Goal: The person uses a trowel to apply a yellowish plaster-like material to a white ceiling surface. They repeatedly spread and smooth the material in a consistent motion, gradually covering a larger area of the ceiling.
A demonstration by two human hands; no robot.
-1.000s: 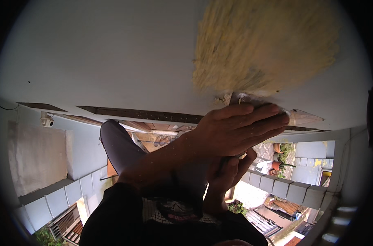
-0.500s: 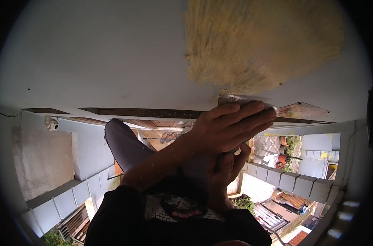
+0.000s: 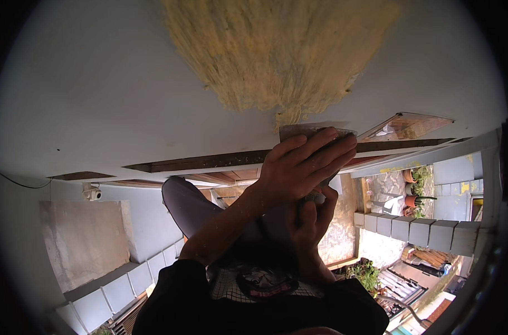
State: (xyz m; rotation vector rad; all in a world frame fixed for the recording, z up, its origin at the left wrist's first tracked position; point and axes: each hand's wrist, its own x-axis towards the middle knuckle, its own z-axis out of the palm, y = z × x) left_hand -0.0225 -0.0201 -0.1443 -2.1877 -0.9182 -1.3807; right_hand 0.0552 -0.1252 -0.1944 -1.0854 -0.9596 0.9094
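A wide-bladed putty knife (image 3: 290,130) is held against the pale grey wall surface (image 3: 114,84), just below a streaky yellow patch of filler (image 3: 276,56). My left hand (image 3: 301,166) lies over the back of the blade, its fingers stretched out and pointing up to the right. Below it, my right hand (image 3: 314,220) is closed around what looks like the knife's handle, largely hidden by the hands. A narrow trail of yellow filler (image 3: 287,116) runs from the patch down to the blade edge.
A long dark slot (image 3: 209,162) crosses the surface behind my hands. A clear slanted panel (image 3: 407,127) sits to the right. Beyond are a white camera (image 3: 91,192) at left, potted plants (image 3: 413,201) and a block ledge (image 3: 418,230) at right.
The view has shifted, so the yellow patch appears farther left and the clear panel higher. Both hands have moved slightly left in the picture, keeping their positions on the putty knife.
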